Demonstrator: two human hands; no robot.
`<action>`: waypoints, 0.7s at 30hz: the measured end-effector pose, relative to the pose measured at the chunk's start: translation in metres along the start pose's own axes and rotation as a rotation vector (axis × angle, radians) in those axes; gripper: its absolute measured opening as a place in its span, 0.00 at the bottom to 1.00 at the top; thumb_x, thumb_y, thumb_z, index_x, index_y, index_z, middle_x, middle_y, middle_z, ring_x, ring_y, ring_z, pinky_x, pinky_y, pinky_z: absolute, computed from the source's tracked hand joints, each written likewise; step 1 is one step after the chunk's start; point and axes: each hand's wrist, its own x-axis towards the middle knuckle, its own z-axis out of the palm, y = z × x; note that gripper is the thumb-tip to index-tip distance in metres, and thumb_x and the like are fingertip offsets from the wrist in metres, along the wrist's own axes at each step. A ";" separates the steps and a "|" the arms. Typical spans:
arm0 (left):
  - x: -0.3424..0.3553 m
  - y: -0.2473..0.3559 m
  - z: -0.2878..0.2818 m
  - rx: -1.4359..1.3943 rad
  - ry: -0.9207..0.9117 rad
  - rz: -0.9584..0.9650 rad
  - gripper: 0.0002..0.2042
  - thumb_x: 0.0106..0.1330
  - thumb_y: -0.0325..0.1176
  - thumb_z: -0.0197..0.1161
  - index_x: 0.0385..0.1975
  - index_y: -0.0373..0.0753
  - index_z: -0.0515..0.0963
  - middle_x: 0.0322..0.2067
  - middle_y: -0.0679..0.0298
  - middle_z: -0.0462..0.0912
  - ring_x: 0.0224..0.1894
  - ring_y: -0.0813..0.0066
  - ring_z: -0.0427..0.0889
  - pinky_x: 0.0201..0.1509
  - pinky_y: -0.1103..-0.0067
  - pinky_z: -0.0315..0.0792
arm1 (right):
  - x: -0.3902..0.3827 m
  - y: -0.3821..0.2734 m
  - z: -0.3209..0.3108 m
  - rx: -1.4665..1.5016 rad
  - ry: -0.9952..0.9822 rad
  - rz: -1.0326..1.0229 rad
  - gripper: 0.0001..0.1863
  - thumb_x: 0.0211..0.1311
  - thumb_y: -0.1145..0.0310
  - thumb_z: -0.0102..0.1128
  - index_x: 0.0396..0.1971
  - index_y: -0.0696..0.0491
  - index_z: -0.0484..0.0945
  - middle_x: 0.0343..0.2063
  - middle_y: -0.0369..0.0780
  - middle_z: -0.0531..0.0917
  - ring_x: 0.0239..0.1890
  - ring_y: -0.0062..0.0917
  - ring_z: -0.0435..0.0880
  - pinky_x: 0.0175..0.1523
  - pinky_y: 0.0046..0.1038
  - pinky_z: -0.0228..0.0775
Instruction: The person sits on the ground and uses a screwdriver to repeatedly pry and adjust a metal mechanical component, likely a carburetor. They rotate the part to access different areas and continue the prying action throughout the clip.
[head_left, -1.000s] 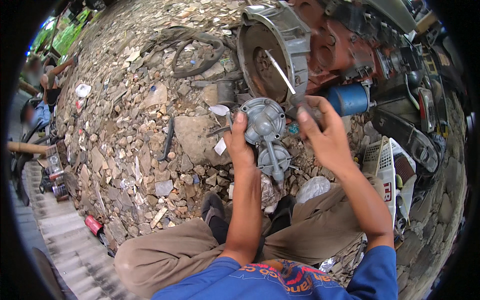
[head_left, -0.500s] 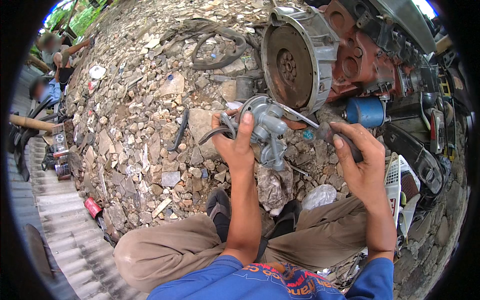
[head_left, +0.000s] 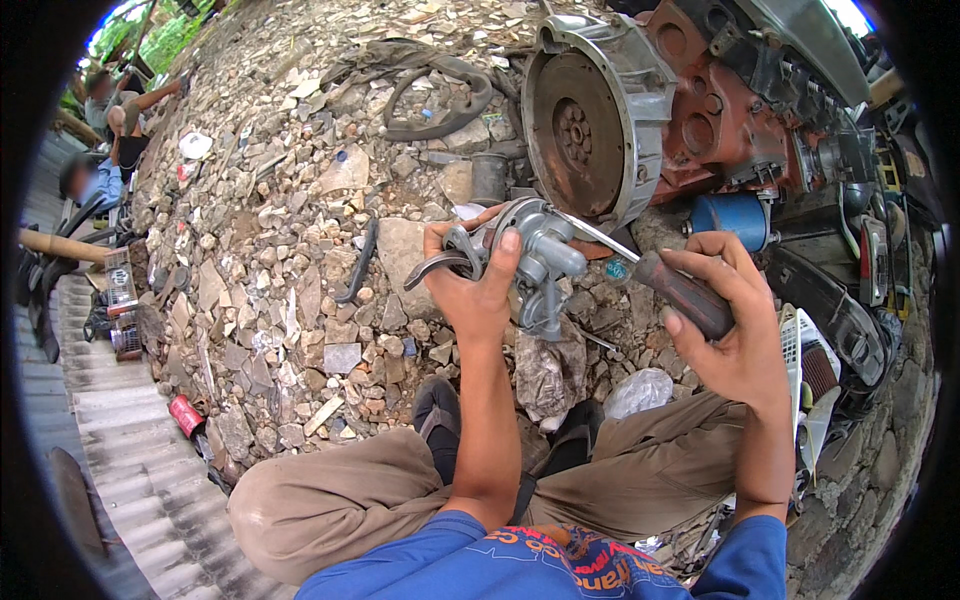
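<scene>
at the far left, well apart from the work, a red can (head_left: 186,416) lies beside a corrugated sheet (head_left: 125,470). next come the stones (head_left: 270,330), which cover the ground, and a black strip (head_left: 358,260) lies on them.

near the middle, the left hand (head_left: 472,295) is clamped on the metal part (head_left: 548,258), with the thumb on its near side. the part is held in the air above the stones, in front of the person, and it is tilted. a curved lever (head_left: 432,266) sticks out from it toward the left. this grip could slip, i think, because the shape is round and uneven; then the part could drop on the stones or on a shoe (head_left: 436,405) below.

to the right of the part is the screwdriver (head_left: 688,293). its shaft slants up and left to the edge of the part, but i cannot tell whether the tip touches it. the right hand (head_left: 738,325) is closed around the handle, mostly by thumb and fingers. if the tip slides off under a hard push, it could hit the left hand, whose fingers are partly hidden behind the part.

farther right and beyond are the engine (head_left: 700,120) and a blue filter (head_left: 722,220).
</scene>
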 end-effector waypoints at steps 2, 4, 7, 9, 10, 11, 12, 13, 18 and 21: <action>0.002 -0.002 -0.005 -0.029 -0.013 -0.009 0.22 0.56 0.35 0.76 0.40 0.32 0.69 0.43 0.45 0.82 0.44 0.69 0.82 0.51 0.73 0.76 | 0.000 0.001 -0.003 0.069 -0.037 0.002 0.21 0.50 0.78 0.70 0.47 0.61 0.80 0.40 0.49 0.82 0.40 0.37 0.83 0.47 0.29 0.74; 0.004 -0.003 -0.010 -0.018 -0.013 -0.011 0.22 0.55 0.35 0.76 0.40 0.32 0.69 0.43 0.45 0.83 0.44 0.70 0.82 0.50 0.73 0.76 | -0.003 0.017 -0.002 0.096 0.034 -0.036 0.21 0.49 0.79 0.70 0.47 0.61 0.79 0.42 0.49 0.83 0.42 0.37 0.84 0.48 0.29 0.75; 0.005 -0.003 -0.013 -0.015 -0.014 -0.033 0.22 0.55 0.34 0.76 0.41 0.33 0.69 0.43 0.46 0.83 0.43 0.70 0.82 0.50 0.73 0.76 | -0.008 0.029 0.003 0.060 0.137 -0.096 0.20 0.49 0.78 0.72 0.44 0.61 0.80 0.41 0.49 0.84 0.42 0.38 0.86 0.49 0.31 0.76; 0.006 -0.001 -0.014 -0.021 -0.020 -0.049 0.22 0.55 0.34 0.76 0.41 0.33 0.69 0.43 0.46 0.83 0.43 0.70 0.82 0.50 0.73 0.76 | -0.008 0.025 0.006 -0.027 0.156 -0.168 0.18 0.50 0.77 0.72 0.43 0.60 0.80 0.40 0.49 0.85 0.41 0.39 0.86 0.48 0.32 0.77; 0.005 -0.001 -0.015 -0.026 -0.035 -0.049 0.22 0.55 0.33 0.76 0.40 0.33 0.69 0.43 0.46 0.83 0.43 0.69 0.82 0.51 0.72 0.77 | -0.009 0.024 0.006 -0.043 0.166 -0.179 0.17 0.51 0.77 0.71 0.43 0.60 0.80 0.39 0.49 0.85 0.41 0.39 0.87 0.47 0.32 0.77; 0.006 0.000 -0.015 -0.029 -0.049 -0.047 0.22 0.55 0.33 0.76 0.40 0.33 0.69 0.43 0.46 0.83 0.43 0.69 0.83 0.51 0.72 0.77 | -0.010 0.023 0.006 -0.057 0.175 -0.190 0.17 0.51 0.76 0.71 0.42 0.61 0.80 0.39 0.49 0.85 0.40 0.39 0.87 0.46 0.32 0.77; 0.006 0.000 -0.015 -0.031 -0.071 -0.035 0.22 0.55 0.32 0.76 0.40 0.33 0.69 0.43 0.46 0.83 0.43 0.69 0.83 0.51 0.72 0.77 | -0.010 0.022 0.007 -0.071 0.185 -0.201 0.16 0.52 0.76 0.71 0.42 0.61 0.80 0.38 0.49 0.85 0.39 0.39 0.87 0.46 0.32 0.78; 0.006 0.000 -0.016 -0.033 -0.093 -0.024 0.22 0.55 0.32 0.76 0.40 0.34 0.69 0.43 0.46 0.83 0.43 0.68 0.83 0.51 0.72 0.77 | -0.010 0.022 0.007 -0.059 0.184 -0.180 0.16 0.53 0.76 0.70 0.42 0.61 0.80 0.38 0.49 0.85 0.39 0.39 0.87 0.45 0.31 0.78; 0.005 0.001 -0.019 -0.023 -0.108 -0.065 0.21 0.54 0.30 0.76 0.39 0.35 0.68 0.42 0.47 0.83 0.45 0.66 0.84 0.51 0.71 0.78 | -0.019 0.034 0.013 0.012 0.190 -0.035 0.15 0.54 0.75 0.70 0.42 0.60 0.80 0.36 0.48 0.85 0.35 0.38 0.86 0.41 0.29 0.77; 0.005 0.003 -0.021 -0.010 -0.103 -0.071 0.22 0.54 0.30 0.77 0.39 0.35 0.67 0.42 0.47 0.83 0.45 0.66 0.84 0.51 0.71 0.78 | -0.018 0.038 0.015 -0.088 0.165 -0.123 0.16 0.54 0.74 0.71 0.43 0.59 0.81 0.34 0.46 0.85 0.33 0.37 0.85 0.38 0.29 0.76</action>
